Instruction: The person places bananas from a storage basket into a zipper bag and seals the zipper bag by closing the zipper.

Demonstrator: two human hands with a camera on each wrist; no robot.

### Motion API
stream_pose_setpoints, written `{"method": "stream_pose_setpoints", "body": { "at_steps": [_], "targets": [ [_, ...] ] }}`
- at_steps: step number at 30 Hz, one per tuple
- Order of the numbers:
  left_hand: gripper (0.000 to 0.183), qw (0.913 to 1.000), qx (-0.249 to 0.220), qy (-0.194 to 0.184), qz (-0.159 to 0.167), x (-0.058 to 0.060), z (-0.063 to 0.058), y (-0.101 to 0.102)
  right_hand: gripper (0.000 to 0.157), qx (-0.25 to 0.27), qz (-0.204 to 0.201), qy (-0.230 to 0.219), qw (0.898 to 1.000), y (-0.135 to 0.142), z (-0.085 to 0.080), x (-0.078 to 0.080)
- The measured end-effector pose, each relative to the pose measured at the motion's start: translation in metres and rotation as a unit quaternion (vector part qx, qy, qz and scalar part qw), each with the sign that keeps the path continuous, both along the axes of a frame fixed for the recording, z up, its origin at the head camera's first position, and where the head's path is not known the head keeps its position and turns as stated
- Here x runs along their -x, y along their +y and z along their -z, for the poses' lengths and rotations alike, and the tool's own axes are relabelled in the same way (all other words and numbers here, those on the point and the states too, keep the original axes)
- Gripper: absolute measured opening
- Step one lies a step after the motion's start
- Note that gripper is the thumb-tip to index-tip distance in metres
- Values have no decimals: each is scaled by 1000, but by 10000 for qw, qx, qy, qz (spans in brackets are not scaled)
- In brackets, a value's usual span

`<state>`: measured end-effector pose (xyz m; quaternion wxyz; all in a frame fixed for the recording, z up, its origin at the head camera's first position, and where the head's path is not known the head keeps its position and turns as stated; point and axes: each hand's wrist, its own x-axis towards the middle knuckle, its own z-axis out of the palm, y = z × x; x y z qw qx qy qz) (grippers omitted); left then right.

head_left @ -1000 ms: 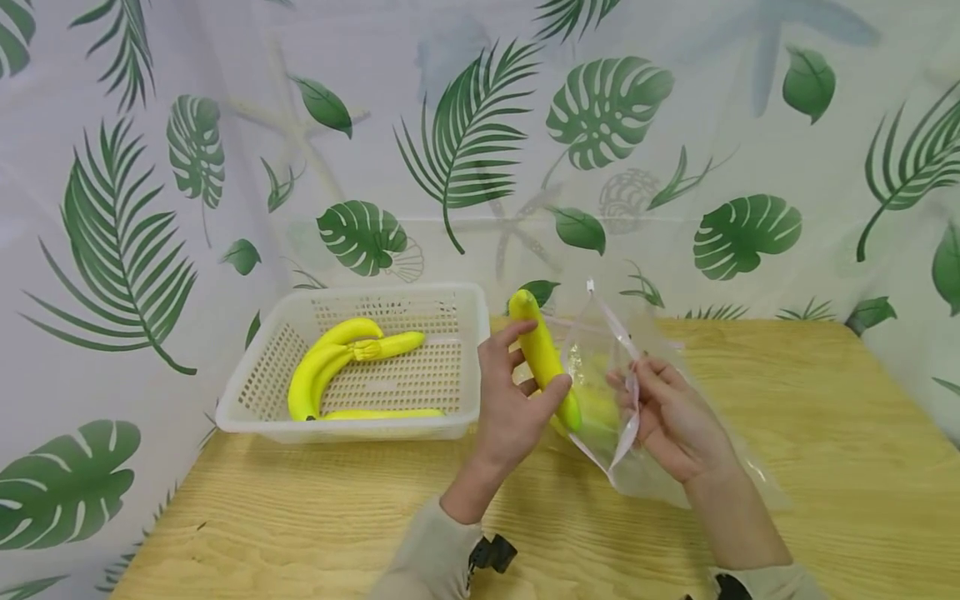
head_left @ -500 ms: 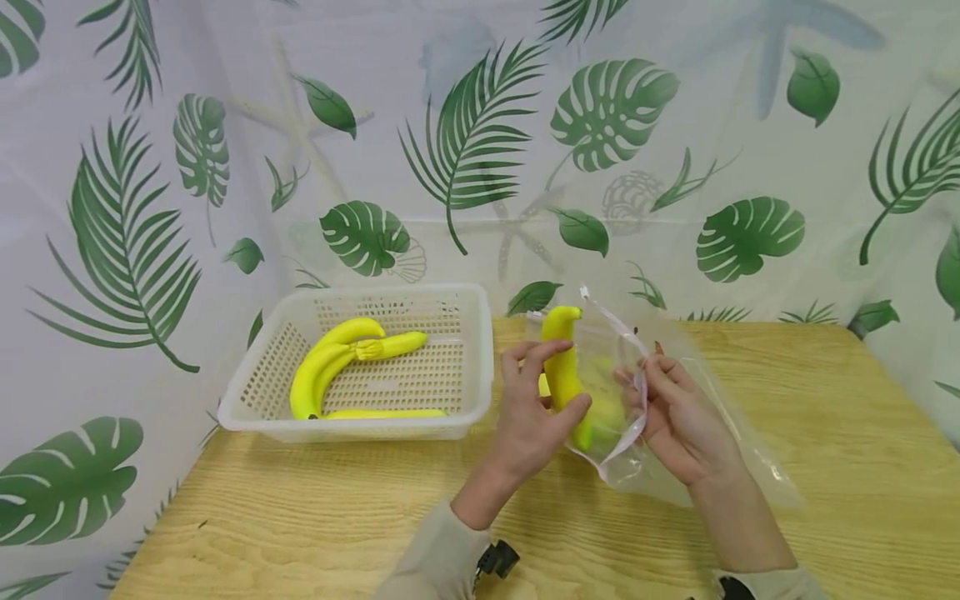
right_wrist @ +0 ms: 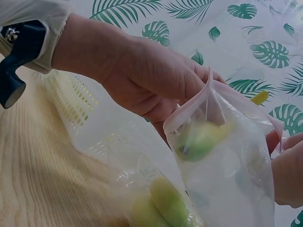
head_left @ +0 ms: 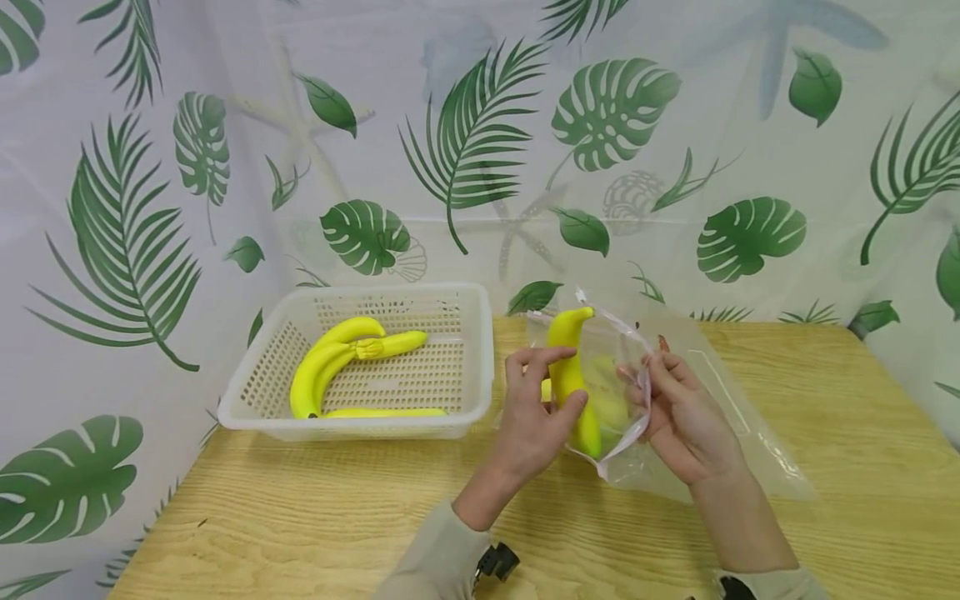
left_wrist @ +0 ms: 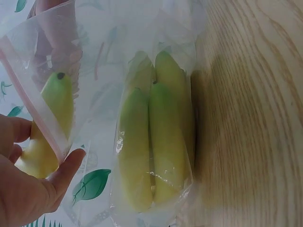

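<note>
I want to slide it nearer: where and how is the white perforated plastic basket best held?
Probably by the solid rim at both short ends, from outside: the white plastic basket is longest sideways, its walls flare up to that rim, and the yellow bananas lie inside, away from such a grip. The right end looks tighter, with the left hand close by.

Leaf-print backdrop (head_left: 637, 192) behind pale wood-grain table (head_left: 862, 433)

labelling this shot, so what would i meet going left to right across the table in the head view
White basket → left hand → held banana → right hand.
</note>
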<state>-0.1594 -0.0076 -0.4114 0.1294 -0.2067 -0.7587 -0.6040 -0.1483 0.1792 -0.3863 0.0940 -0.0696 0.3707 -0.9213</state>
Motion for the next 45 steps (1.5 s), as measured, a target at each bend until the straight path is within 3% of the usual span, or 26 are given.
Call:
{"method": "stream_pose_setpoints", "body": {
  "at_steps": [6,14,21,27,33,45],
  "targets": [
    [35,9998,-63,53,-164,1,1,0,8,-236,-14,49,9997,-1,0,0],
    [27,9996,-26,20,-270,1,2,-1,11,-124,-14,172,9998,-2,0,-1],
    [41,9993,168,9,-339,1,2,-4,9,-118,17,183,9998,-3,-1,-1],
    [50,9979,525,-83,-359,-1,0,-6,13,-186,159,454,9987,-4,0,-1],
    [50,9961,771,-65,-428,-2,-1,-6,14,-138,234,663,9974,-4,2,0],
    [40,9954,802,99,-518,0,-2,-7,15,-313,214,891,9953,-5,2,-1]
  ]
}}
